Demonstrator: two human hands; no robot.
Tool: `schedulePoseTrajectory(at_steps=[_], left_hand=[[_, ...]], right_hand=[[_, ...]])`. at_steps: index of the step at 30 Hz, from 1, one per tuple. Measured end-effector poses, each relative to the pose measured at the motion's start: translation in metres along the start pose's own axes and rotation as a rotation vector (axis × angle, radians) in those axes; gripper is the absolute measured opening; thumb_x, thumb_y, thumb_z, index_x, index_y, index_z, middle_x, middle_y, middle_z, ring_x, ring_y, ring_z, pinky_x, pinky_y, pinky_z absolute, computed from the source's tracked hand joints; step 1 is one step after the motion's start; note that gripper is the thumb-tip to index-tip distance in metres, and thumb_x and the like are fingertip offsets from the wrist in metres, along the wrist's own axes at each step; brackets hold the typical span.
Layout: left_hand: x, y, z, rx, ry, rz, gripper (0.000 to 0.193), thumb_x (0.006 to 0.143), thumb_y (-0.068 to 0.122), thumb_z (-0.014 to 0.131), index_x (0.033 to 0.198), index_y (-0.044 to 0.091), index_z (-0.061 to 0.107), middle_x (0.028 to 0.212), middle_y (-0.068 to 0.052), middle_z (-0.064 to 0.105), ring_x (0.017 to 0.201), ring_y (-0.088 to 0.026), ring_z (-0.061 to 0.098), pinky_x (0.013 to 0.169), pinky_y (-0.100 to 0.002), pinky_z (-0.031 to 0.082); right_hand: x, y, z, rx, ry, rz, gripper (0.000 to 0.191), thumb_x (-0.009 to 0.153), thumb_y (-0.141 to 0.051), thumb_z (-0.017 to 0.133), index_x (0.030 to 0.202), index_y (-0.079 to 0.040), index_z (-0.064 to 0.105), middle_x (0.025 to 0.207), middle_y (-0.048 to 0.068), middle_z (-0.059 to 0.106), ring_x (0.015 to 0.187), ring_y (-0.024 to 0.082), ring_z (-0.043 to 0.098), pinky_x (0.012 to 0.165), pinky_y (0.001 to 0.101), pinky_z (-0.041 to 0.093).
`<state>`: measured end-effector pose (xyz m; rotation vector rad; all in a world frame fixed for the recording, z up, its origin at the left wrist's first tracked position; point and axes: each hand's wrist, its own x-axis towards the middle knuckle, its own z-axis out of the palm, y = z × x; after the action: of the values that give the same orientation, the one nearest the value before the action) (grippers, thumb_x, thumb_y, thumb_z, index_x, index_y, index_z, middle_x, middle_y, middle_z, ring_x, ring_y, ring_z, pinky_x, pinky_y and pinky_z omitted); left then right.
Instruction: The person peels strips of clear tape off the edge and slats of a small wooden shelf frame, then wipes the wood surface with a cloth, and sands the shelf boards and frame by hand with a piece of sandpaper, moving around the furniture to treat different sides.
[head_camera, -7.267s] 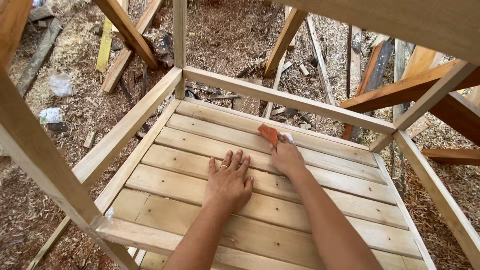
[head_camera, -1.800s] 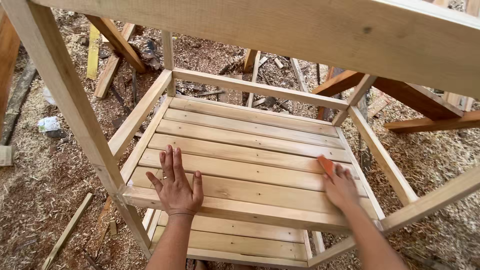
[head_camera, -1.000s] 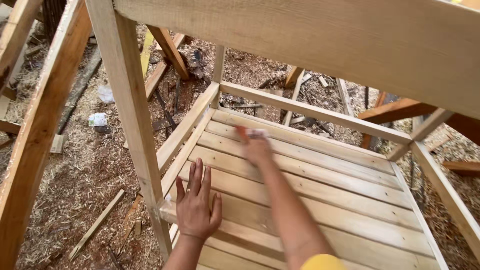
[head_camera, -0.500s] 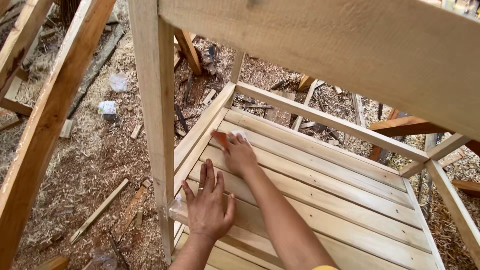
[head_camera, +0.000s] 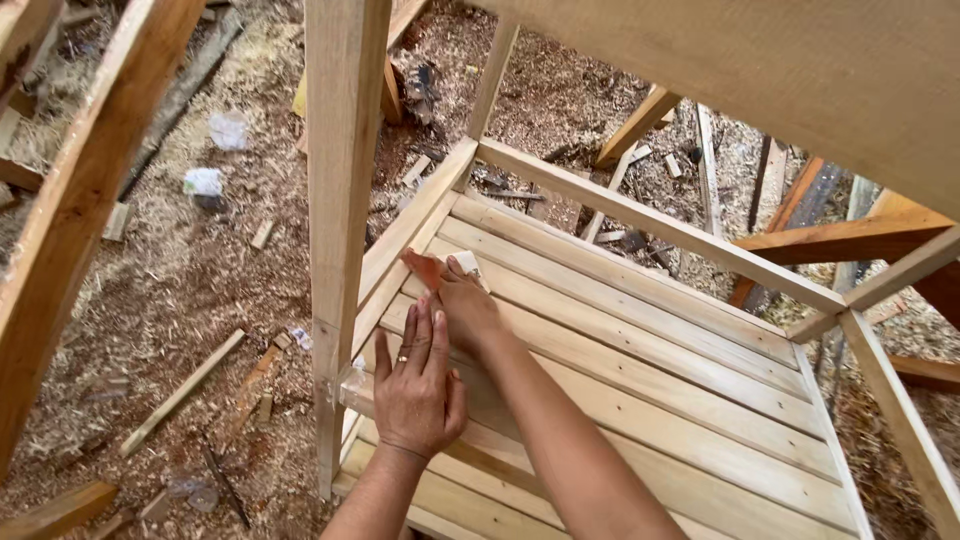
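Our left hand (head_camera: 418, 395) lies flat, fingers spread and holding nothing, on the slatted shelf (head_camera: 650, 400) near its left edge. Our right hand (head_camera: 465, 305) reaches across just above it, pressing a reddish-orange piece of sandpaper (head_camera: 425, 268) onto a slat near the shelf's left rear corner; the fingers are closed over it, and a small white bit (head_camera: 465, 263) shows beside the thumb. We cannot tell what that bit is. An upright wooden post (head_camera: 340, 200) stands at the shelf's left edge, just beside both hands. Wood rails (head_camera: 650, 222) frame the shelf. The ground (head_camera: 200, 280) is covered in sawdust, scrap sticks and crumpled plastic. No containers in sight.
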<state>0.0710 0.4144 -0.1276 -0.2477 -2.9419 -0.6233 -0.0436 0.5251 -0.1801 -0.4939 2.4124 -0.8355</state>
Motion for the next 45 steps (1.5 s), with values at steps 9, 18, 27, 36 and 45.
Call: schedulePoseTrajectory(at_steps=[9, 18, 27, 36, 45], left_hand=[[0.002, 0.002, -0.002, 0.008, 0.1, -0.034, 0.08, 0.082, 0.022, 0.053, 0.155, -0.005, 0.031, 0.163, -0.029, 0.027, 0.154, -0.036, 0.024, 0.123, -0.061, 0.004], [0.003, 0.004, -0.002, -0.028, 0.115, -0.064, 0.082, 0.084, 0.02, 0.052, 0.157, -0.006, 0.027, 0.165, -0.029, 0.025, 0.156, -0.037, 0.022, 0.122, -0.063, -0.003], [0.001, 0.001, 0.001, -0.029, 0.102, -0.043, 0.08, 0.082, 0.018, 0.051, 0.156, -0.006, 0.029, 0.166, -0.029, 0.024, 0.157, -0.037, 0.022, 0.123, -0.064, -0.006], [-0.002, 0.0, 0.002, -0.011, 0.048, -0.019, 0.081, 0.082, 0.019, 0.052, 0.156, -0.006, 0.03, 0.165, -0.026, 0.026, 0.157, -0.034, 0.023, 0.122, -0.066, -0.006], [-0.002, 0.0, 0.004, 0.019, 0.058, -0.008, 0.081, 0.08, 0.02, 0.051, 0.155, -0.003, 0.031, 0.166, -0.025, 0.026, 0.156, -0.031, 0.022, 0.121, -0.067, -0.006]], right_hand=[[-0.026, -0.02, -0.013, 0.074, 0.083, -0.005, 0.054, 0.101, -0.025, 0.045, 0.154, -0.034, 0.043, 0.158, 0.001, 0.049, 0.149, 0.042, 0.034, 0.124, 0.0449, 0.031], [-0.038, -0.017, -0.007, -0.171, 0.042, 0.088, 0.052, 0.103, -0.04, 0.042, 0.155, -0.036, 0.034, 0.162, -0.001, 0.04, 0.15, 0.033, 0.031, 0.12, 0.0624, 0.019], [-0.042, -0.003, -0.013, -0.193, 0.02, 0.178, 0.056, 0.102, -0.04, 0.04, 0.156, -0.027, 0.038, 0.158, 0.004, 0.046, 0.154, 0.03, 0.026, 0.123, 0.0629, 0.016], [-0.004, -0.007, -0.003, -0.176, 0.048, 0.21, 0.052, 0.105, -0.042, 0.035, 0.151, -0.019, 0.044, 0.16, 0.006, 0.041, 0.154, 0.031, 0.021, 0.121, 0.064, 0.014], [-0.014, -0.002, -0.004, -0.076, 0.064, 0.247, 0.053, 0.101, -0.039, 0.037, 0.151, -0.025, 0.044, 0.16, 0.004, 0.04, 0.155, 0.029, 0.016, 0.123, 0.0602, 0.01]])
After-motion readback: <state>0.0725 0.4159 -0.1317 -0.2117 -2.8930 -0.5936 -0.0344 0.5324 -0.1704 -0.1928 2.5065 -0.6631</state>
